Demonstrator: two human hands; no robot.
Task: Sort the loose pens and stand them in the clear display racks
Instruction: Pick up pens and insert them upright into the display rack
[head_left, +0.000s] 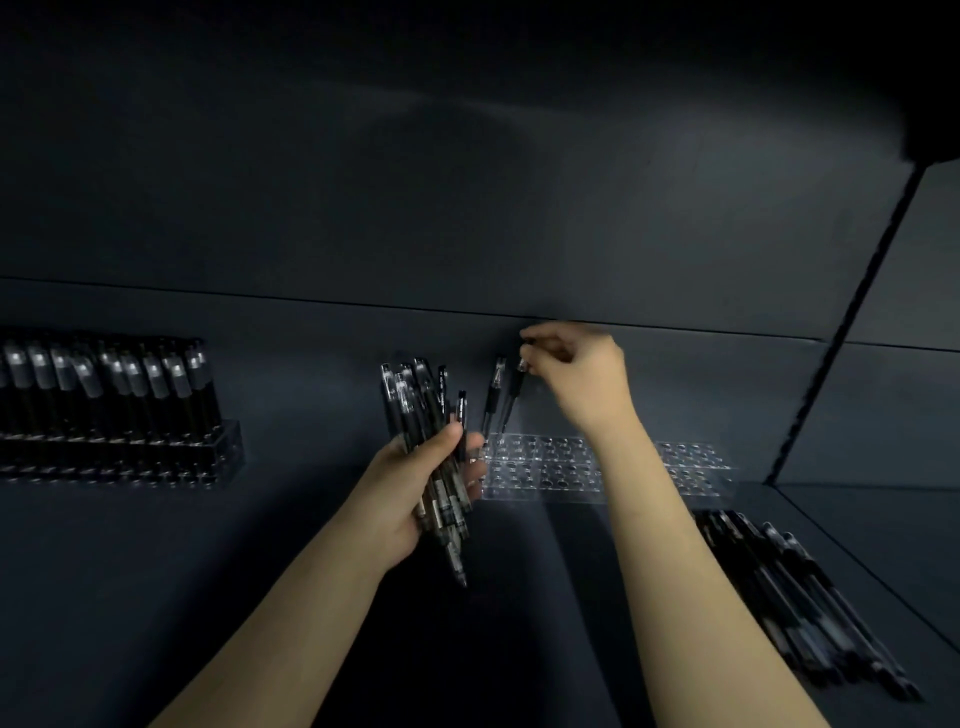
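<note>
A black pen (513, 400) is going tip-down into the near-left corner of a clear display rack (550, 470), tilted rather than upright, its lower end at the rack's top plate. Whether it has found a hole is too dim to tell. The right hand (576, 374) is pinching the pen's cap end between curled fingertips. A second pen (492, 397) is standing just beside it in the same corner, leaning a little; the rest of the rack's holes are showing bare.

The left hand (415, 483) is gripping a fanned bundle of pens (415, 405), thumb across the barrels, right at the rack's left end. More loose pens (810, 597) are lying in a heap on the dark shelf (208, 571) to the right, and a filled rack (104, 415) is standing well apart at far left.

The risks look plain enough. The slanted pen could miss its hole and skid across the plate, or knock over its leaning neighbour — the two are nearly touching. The light rack could shift if the tip is pushed in at an angle. The bundle, loosely fanned and low in the fist, could shed a pen — one is already hanging well below the palm.
</note>
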